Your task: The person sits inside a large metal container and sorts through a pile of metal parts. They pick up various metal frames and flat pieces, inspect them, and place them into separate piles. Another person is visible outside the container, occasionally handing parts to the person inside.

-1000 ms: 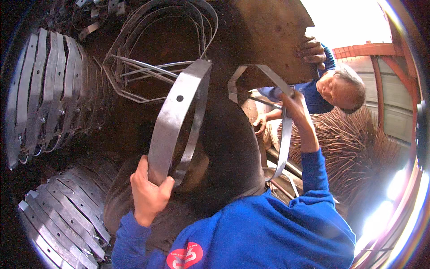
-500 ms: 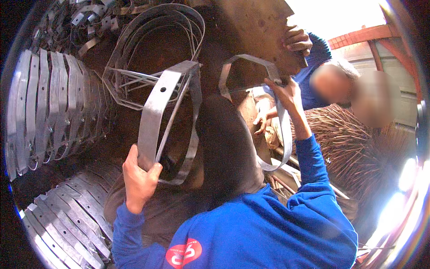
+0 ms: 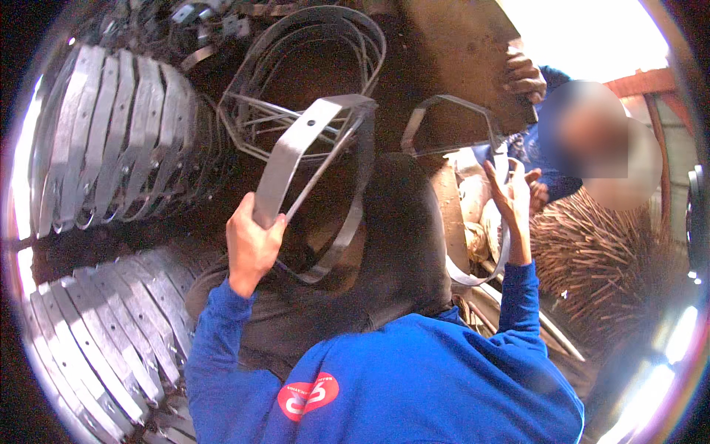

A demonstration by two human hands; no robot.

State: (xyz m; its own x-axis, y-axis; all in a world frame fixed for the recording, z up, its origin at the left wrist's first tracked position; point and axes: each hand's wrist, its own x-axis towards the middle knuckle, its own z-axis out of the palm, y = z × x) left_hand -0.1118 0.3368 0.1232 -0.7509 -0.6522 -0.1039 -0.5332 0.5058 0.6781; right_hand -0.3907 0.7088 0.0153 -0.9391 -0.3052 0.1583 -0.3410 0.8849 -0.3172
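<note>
My left hand (image 3: 253, 240) is closed around the lower end of a grey metal strap frame (image 3: 285, 166), a bent flat band with a hole and a thin rod across it. The frame is tilted up above my lap. My right hand (image 3: 512, 200) has its fingers stretched and apart, against the side of a second metal strap loop (image 3: 475, 277). This loop stands upright by my right knee. Close beside my right fingers is a co-worker's hand (image 3: 538, 191); whether it touches the loop I cannot tell.
More strap frames (image 3: 244, 118) lie ahead. Rows of nested metal frames (image 3: 111, 133) and a lower stack (image 3: 111, 333) stand at left. A co-worker's other hand (image 3: 525, 78) rests on the brown board's edge (image 3: 466, 59). A bundle of thin rods (image 3: 599, 259) lies at right.
My right hand's fingers have loosened from the second loop and spread. The co-worker's hand has come up beside them. My left hand still holds its frame; the whole view has shifted.
</note>
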